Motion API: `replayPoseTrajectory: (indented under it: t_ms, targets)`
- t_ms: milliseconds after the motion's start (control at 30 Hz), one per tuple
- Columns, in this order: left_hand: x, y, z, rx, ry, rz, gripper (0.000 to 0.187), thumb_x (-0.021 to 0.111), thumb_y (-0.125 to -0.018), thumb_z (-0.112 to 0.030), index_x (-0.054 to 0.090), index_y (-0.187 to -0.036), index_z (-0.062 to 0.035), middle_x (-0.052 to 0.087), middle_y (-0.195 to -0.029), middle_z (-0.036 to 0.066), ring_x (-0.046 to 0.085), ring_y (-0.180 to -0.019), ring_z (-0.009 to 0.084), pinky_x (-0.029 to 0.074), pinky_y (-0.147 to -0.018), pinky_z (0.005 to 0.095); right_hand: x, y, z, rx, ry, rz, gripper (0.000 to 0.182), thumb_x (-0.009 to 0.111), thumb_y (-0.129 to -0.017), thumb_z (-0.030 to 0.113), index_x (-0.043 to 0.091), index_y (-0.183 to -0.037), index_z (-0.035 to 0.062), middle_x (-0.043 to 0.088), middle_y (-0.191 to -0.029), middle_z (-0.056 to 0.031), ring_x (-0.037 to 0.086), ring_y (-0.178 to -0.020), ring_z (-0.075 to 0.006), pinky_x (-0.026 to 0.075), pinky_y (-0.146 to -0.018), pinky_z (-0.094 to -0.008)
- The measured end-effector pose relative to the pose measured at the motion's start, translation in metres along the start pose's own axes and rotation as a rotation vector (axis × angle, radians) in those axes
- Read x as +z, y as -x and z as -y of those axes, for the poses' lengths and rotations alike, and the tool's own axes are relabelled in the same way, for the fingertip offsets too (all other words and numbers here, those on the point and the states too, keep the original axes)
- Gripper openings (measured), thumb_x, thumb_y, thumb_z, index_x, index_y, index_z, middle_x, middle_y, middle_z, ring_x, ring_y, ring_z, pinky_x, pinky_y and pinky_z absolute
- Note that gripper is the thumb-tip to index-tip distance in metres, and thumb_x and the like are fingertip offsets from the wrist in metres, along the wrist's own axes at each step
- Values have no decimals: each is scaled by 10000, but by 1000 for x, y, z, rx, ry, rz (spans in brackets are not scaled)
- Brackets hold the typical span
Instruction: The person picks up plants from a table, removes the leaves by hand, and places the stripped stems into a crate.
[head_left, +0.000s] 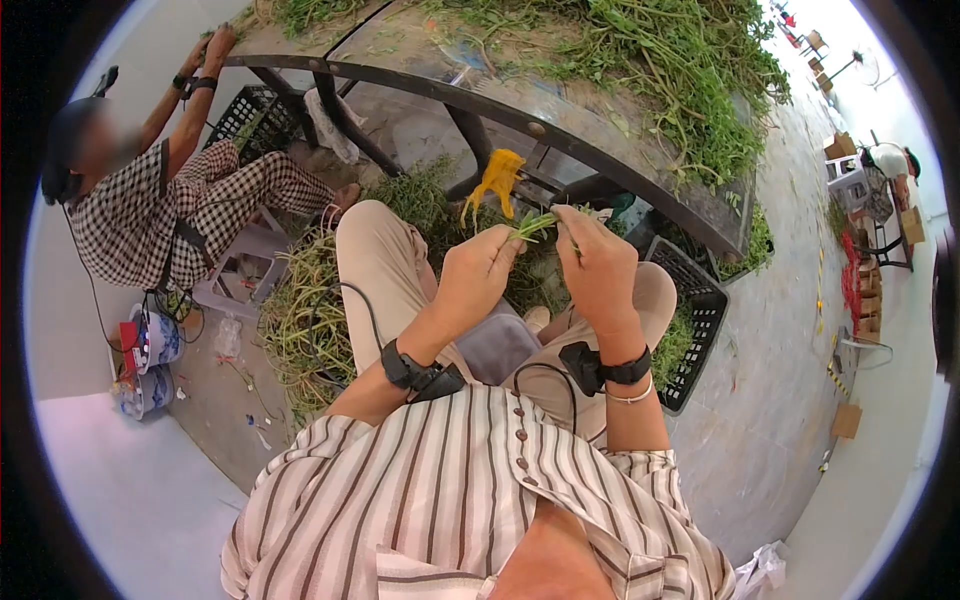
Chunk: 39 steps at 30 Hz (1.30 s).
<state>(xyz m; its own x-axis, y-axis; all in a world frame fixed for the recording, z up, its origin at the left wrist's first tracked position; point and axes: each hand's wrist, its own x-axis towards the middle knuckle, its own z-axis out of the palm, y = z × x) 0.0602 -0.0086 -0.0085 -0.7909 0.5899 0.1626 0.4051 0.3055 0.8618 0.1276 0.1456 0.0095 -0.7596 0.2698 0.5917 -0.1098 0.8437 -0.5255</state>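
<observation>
While both hands meet above the lap, left hand (478, 272) and right hand (598, 262) pinch a green stem (535, 226) between them; table (600, 150) heaped with greens at twelve o'clock, black crate (695, 300) at three o'clock

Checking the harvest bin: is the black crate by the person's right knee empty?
No, the black crate holds green stems, visible through its mesh wall.
</observation>
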Motion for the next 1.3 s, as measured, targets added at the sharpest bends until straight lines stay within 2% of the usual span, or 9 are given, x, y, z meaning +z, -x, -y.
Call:
replayPoseTrajectory:
  t_ms: [67, 233, 367, 433, 667, 867, 1300]
  targets:
    - [0, 0, 0, 18, -10, -2, 164, 504, -927, -149, 580, -876, -13, 529, -662, 101, 506, -585, 188, 415, -571, 311, -1, 0, 0, -13, 6, -5, 233, 613, -770, 56, 630, -1000, 89, 651, -837, -94, 624, -696, -279, 498, -592, -342]
    - [2, 0, 0, 70, -107, -16, 148, 522, -908, -151, 596, -888, -25, 560, -709, 139, 541, -614, 273, 430, -579, 337, -3, -2, 2, 21, 101, 35, 153, 610, -770, 64, 622, -921, 83, 627, -766, -90, 614, -669, -280, 479, -558, -351]
    - [2, 1, 0, 61, -114, -12, 151, 524, -905, -154, 600, -899, -24, 568, -728, 148, 558, -642, 294, 438, -591, 351, 2, 2, -1, 22, 71, -4, 122, 611, -769, 75, 613, -891, 80, 614, -734, -91, 607, -656, -284, 469, -544, -357]
    - [2, 0, -1, 75, -88, -14, 141, 528, -898, -154, 587, -881, -28, 574, -789, 173, 563, -726, 379, 448, -599, 402, 2, 3, -2, 61, 47, 23, 116, 611, -766, 77, 609, -883, 74, 611, -726, -93, 606, -655, -287, 469, -547, -360]
    - [2, 0, -2, 81, -126, 18, 144, 521, -898, -147, 585, -884, -19, 576, -799, 176, 563, -740, 382, 447, -605, 404, 4, 5, -7, 28, 25, -10, 111, 606, -763, 75, 619, -873, 74, 640, -777, -95, 616, -673, -290, 484, -569, -349]
    - [3, 1, 0, 78, -106, 25, 156, 521, -897, -158, 579, -872, -15, 567, -789, 180, 558, -739, 387, 442, -606, 418, 5, 7, -10, 36, 53, 45, 129, 599, -766, 75, 627, -892, 74, 648, -798, -103, 621, -682, -292, 490, -579, -352]
    - [8, 4, -2, 89, -79, 75, 140, 515, -891, -139, 589, -899, -20, 579, -805, 171, 570, -750, 375, 449, -617, 409, 6, 11, -10, 250, -181, -3, 130, 579, -772, 66, 635, -885, 35, 633, -793, -156, 624, -716, -328, 491, -625, -346]
